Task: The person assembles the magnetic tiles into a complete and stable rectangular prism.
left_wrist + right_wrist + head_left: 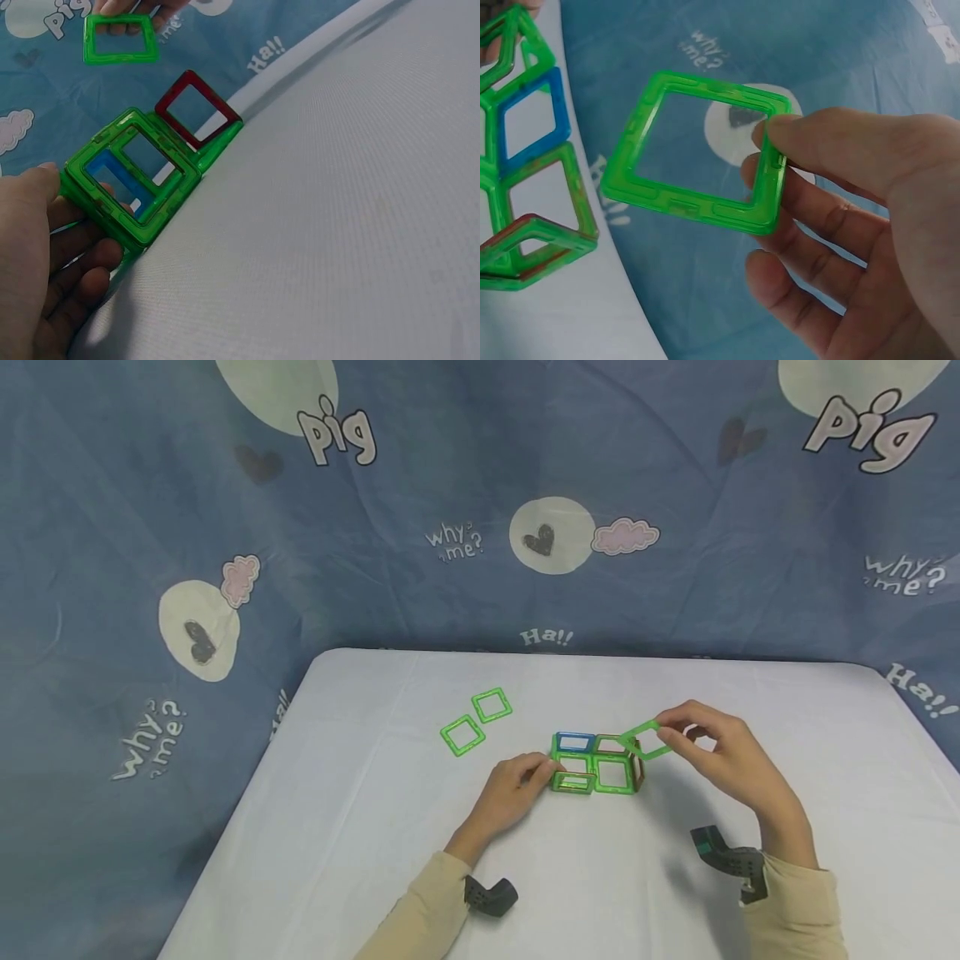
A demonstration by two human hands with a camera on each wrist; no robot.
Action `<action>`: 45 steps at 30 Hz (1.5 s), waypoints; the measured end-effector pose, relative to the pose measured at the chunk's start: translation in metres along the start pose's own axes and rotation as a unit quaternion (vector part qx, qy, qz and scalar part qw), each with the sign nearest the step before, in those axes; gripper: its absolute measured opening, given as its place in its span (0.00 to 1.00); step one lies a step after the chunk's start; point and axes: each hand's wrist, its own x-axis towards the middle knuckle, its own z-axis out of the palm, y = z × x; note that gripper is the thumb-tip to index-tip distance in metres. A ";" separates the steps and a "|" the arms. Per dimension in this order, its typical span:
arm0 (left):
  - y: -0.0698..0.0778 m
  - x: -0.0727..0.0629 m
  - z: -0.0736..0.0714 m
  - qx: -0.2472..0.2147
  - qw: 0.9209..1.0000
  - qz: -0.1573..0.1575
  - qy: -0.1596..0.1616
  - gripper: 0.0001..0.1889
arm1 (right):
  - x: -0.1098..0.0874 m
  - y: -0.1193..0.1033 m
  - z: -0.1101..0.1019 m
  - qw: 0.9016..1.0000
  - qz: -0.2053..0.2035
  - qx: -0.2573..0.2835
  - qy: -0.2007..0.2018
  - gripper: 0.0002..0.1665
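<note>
A green square magnetic tile (pixel 686 204) is pinched by one edge between the thumb and fingers of my right hand (pixel 723 756). It is raised just above the right part of a low structure of magnetic tiles (pixel 594 770). That structure has several green tiles, a blue tile (pixel 532 159) at its back and a red-edged tile (pixel 177 127) standing up at its right end. My left hand (pixel 504 793) holds the structure's left end, its thumb at the upper edge and its other fingers curled behind, partly hidden by the tiles.
Two loose green tiles, a nearer one (pixel 451 743) and a farther one (pixel 478 713), lie flat on the white table (pixel 360 827) to the left of the structure. A blue printed cloth (pixel 420 460) hangs behind the table's far edge.
</note>
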 end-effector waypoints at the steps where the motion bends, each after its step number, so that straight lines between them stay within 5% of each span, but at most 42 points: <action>1: 0.000 0.000 0.000 0.001 1.000 0.000 0.000 0.21 | 0.000 0.000 0.001 1.000 -0.002 0.001 -0.004 0.14; 23: -0.002 0.001 0.000 -0.001 1.000 0.004 -0.003 0.21 | 0.004 -0.003 0.009 0.997 -0.053 0.009 -0.049 0.18; 32: -0.004 0.000 0.002 -0.002 1.000 0.006 -0.005 0.22 | 0.002 -0.002 0.011 0.997 -0.016 -0.007 -0.069 0.14; 45: -0.002 0.000 0.001 -0.004 1.000 0.007 -0.004 0.21 | 0.002 -0.001 0.012 0.995 -0.019 -0.019 -0.092 0.11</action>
